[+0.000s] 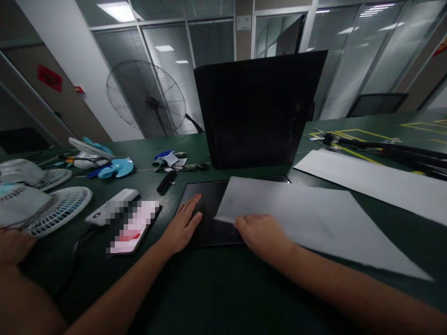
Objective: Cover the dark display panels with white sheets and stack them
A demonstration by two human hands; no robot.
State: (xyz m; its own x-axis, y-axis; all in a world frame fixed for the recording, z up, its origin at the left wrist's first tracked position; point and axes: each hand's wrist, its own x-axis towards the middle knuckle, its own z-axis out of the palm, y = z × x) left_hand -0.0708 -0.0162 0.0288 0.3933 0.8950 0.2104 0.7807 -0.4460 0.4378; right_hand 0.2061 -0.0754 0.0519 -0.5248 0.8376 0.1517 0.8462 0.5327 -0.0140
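Note:
A flat dark panel [209, 235] with a thin frame lies on the green table, glossy like a screen. My left hand [182, 228] rests on its left side, fingers stretched out and holding nothing. A thin pale grey sheet [293, 204] covers the panel's right part and reaches far to the right over the table, ending in a pointed corner. At the sheet's near left edge, my right hand [261, 235] is closed with its fingers curled on that edge. Part of the panel is hidden beneath the sheet.
A large black panel [260, 111] stands upright behind. On the left are a phone [134, 228], a white device [111, 207], fan parts [63, 211] and another person's hand [14, 246]. To the right lie a white board [377, 181] and black rods [401, 151].

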